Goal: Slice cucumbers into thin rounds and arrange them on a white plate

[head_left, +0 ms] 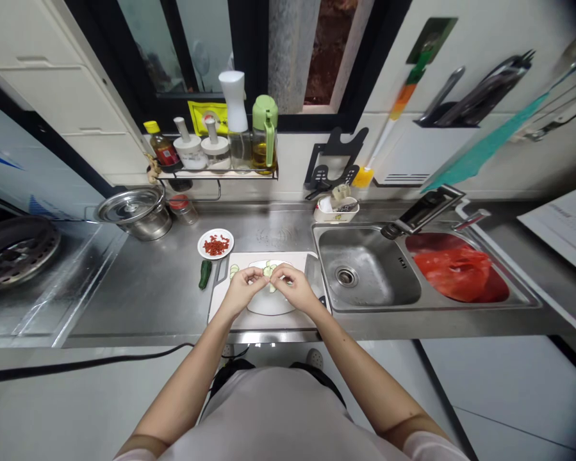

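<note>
Over a white plate (pixel 271 308), my left hand (pixel 243 288) and my right hand (pixel 293 287) meet fingertip to fingertip. Both pinch a thin, pale cucumber slice (pixel 267 271) between them. Further slices lie on the plate just beyond my fingers, partly hidden by them. The plate rests on a light cutting board (pixel 220 317). A few cucumber slices (pixel 234 269) sit at the board's upper left. Along its right side lies a knife (pixel 312 272) with a wide blade. Left of the board is a dark green cucumber piece (pixel 204 274).
Behind the cucumber piece stands a small plate (pixel 201 245) of red bits. A lidded steel pot (pixel 146 221) and a jar (pixel 184 209) are farther left. To the right is a sink (pixel 371 269) with a faucet (pixel 422 214) and a red plastic bag (pixel 455 272). Bottles fill a wall rack (pixel 215 173).
</note>
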The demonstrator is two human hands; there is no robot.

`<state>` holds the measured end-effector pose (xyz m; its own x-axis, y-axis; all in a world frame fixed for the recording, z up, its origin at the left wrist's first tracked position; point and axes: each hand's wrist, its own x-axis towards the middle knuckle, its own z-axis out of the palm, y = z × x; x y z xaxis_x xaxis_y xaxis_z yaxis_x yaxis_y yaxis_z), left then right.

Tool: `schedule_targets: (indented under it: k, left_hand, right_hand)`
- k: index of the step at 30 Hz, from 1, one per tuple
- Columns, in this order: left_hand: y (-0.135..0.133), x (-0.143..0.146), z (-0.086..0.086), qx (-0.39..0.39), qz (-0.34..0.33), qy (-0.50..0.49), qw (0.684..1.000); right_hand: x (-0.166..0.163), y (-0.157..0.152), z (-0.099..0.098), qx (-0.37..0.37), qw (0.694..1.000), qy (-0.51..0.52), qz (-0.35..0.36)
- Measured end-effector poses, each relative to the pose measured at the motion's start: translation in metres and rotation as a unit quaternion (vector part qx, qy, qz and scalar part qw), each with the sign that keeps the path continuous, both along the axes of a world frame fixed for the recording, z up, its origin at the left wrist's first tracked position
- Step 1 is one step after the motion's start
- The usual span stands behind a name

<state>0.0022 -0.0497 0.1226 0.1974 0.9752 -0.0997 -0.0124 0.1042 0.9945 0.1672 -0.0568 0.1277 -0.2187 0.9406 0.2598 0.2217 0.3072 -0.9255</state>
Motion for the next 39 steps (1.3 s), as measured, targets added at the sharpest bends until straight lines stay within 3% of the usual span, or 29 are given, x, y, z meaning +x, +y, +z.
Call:
schedule_targets:
  k: [17,20,26,30,39]
  left_hand:
    - [-0.004,0.004,0.0,-0.025,0.013,0.0,1.0]
    - [-0.006,0.009,-0.003,-0.025,0.035,-0.035,0.998]
    - [-0.002,0.024,-0.014,-0.051,0.037,-0.081,0.995]
    - [0.003,0.034,-0.025,-0.057,0.072,-0.059,0.994]
    - [0.013,0.042,-0.052,-0.058,0.099,0.03,0.993]
  right_hand:
    - [0.001,0.003,-0.003,-0.087,0.995,0.047,0.015]
    - [0.005,0.008,-0.006,-0.133,0.99,0.043,0.024]
    - [0.026,0.03,-0.01,-0.284,0.952,-0.002,0.115]
    - [0.036,0.042,-0.014,-0.348,0.929,-0.034,0.116]
    - [0.045,0.062,-0.031,-0.351,0.923,-0.074,0.139]
